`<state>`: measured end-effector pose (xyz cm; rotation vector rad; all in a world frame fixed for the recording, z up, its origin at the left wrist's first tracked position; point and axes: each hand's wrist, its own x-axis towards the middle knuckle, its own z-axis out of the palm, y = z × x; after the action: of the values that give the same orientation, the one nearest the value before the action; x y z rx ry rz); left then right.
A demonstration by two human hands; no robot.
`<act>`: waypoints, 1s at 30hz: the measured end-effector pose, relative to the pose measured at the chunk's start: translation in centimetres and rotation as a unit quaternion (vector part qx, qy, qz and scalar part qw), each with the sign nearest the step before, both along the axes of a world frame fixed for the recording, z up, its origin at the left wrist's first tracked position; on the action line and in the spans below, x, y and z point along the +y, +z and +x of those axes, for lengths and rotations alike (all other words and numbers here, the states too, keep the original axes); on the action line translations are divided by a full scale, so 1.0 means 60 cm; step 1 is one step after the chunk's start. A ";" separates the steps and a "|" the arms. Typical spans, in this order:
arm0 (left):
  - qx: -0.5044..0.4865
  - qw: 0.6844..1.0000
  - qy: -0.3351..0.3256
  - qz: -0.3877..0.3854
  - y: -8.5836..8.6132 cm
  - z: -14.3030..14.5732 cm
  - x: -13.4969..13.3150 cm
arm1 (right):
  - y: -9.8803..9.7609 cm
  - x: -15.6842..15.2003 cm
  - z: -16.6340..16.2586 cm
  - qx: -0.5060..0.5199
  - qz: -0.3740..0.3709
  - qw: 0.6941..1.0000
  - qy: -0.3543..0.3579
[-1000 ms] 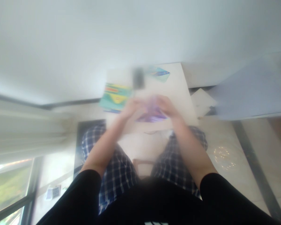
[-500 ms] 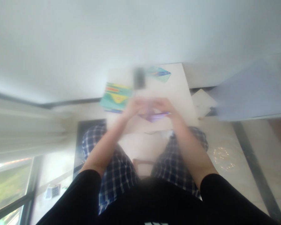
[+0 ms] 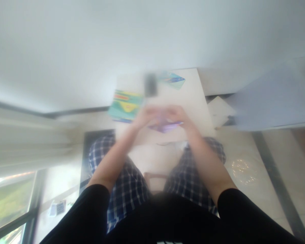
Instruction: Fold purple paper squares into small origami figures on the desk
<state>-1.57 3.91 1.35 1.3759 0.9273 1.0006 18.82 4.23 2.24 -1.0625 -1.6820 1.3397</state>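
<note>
A purple piece (image 3: 167, 127), flat and angular like folded paper, is between my two hands above the near part of a white table (image 3: 193, 101). My left hand (image 3: 146, 115) is closed at its left side, and my right hand (image 3: 178, 114) grips its right side. Blur over the middle of the view hides the fingertips and the piece's exact folds. Just left of my left hand lies a green and yellow printed packet (image 3: 126, 105). Beyond my hands is a light blue pointed flat item (image 3: 174, 80).
A blurred dark object (image 3: 150, 84) stands on the table's far part. At the right, a large pale grey panel (image 3: 271, 101) juts in beside a cream-coloured piece (image 3: 220, 110). My knees in checked trousers (image 3: 129, 183) are under the near edge. A wall rises behind the table.
The purple piece has shifted and tilted slightly between my hands. Both hands stay in nearly the same place; the other things have not visibly moved.
</note>
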 end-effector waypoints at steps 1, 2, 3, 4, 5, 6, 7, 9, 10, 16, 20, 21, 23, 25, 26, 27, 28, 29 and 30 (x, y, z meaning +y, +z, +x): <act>0.008 1.000 -0.002 0.003 -0.001 -0.003 0.000 | -0.001 0.000 0.000 0.000 0.005 1.000 -0.006; 0.019 1.000 -0.001 0.007 -0.004 -0.005 0.001 | -0.002 0.001 -0.001 -0.002 0.009 1.000 -0.013; 0.030 0.999 0.003 0.012 -0.007 -0.007 0.001 | -0.004 0.002 -0.002 -0.006 0.014 1.000 -0.018; 0.039 0.999 0.010 0.017 -0.011 -0.009 0.001 | -0.006 0.003 -0.003 -0.011 0.019 0.999 -0.024; 0.044 0.999 0.021 0.021 -0.014 -0.009 0.001 | -0.009 0.004 -0.003 -0.016 0.022 0.999 -0.027; 0.047 0.998 0.035 0.023 -0.018 -0.009 0.001 | -0.011 0.005 -0.004 -0.019 0.024 0.999 -0.028; 0.050 0.997 0.050 0.021 -0.021 -0.008 0.001 | -0.013 0.006 -0.004 -0.019 0.024 0.999 -0.027; 0.057 0.994 0.089 0.011 -0.023 -0.005 0.001 | -0.015 0.008 -0.002 -0.010 0.023 0.999 -0.026; 0.064 0.992 0.107 0.005 -0.023 -0.003 0.001 | -0.015 0.009 0.000 -0.002 0.023 0.999 -0.025; 0.101 0.984 0.144 0.008 -0.027 -0.003 0.010 | -0.007 0.003 0.005 0.038 -0.008 0.999 -0.018; 0.106 0.981 0.164 0.003 -0.038 -0.007 0.019 | -0.008 0.002 0.001 0.038 -0.023 0.999 -0.025; 0.104 0.982 0.155 0.006 -0.039 -0.008 0.019 | -0.009 0.003 0.001 0.031 -0.017 0.999 -0.028; 0.087 0.989 0.122 0.010 -0.038 -0.011 0.017 | -0.010 0.004 0.002 0.015 -0.011 0.999 -0.030; 0.059 0.995 0.076 0.000 -0.034 -0.014 0.013 | -0.012 0.006 0.004 0.001 -0.023 1.000 -0.019; 0.046 0.998 0.052 -0.010 -0.031 -0.016 0.011 | -0.013 0.007 0.005 -0.004 -0.030 0.999 -0.010; 0.034 0.999 0.032 -0.019 -0.029 -0.018 0.010 | -0.014 0.008 0.006 -0.007 -0.033 0.999 -0.002; 0.025 0.999 0.017 -0.027 -0.028 -0.019 0.009 | -0.014 0.008 0.007 -0.010 -0.033 0.999 0.005; 0.020 0.999 0.006 -0.033 -0.027 -0.020 0.009 | -0.014 0.009 0.008 -0.013 -0.031 0.999 0.012; 0.019 0.999 0.001 -0.038 -0.026 -0.021 0.009 | -0.013 0.009 0.009 -0.015 -0.029 0.999 0.020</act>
<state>-2.81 4.47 -0.22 1.3345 0.9848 0.9350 19.34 4.79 1.43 -1.0923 -1.7027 1.4118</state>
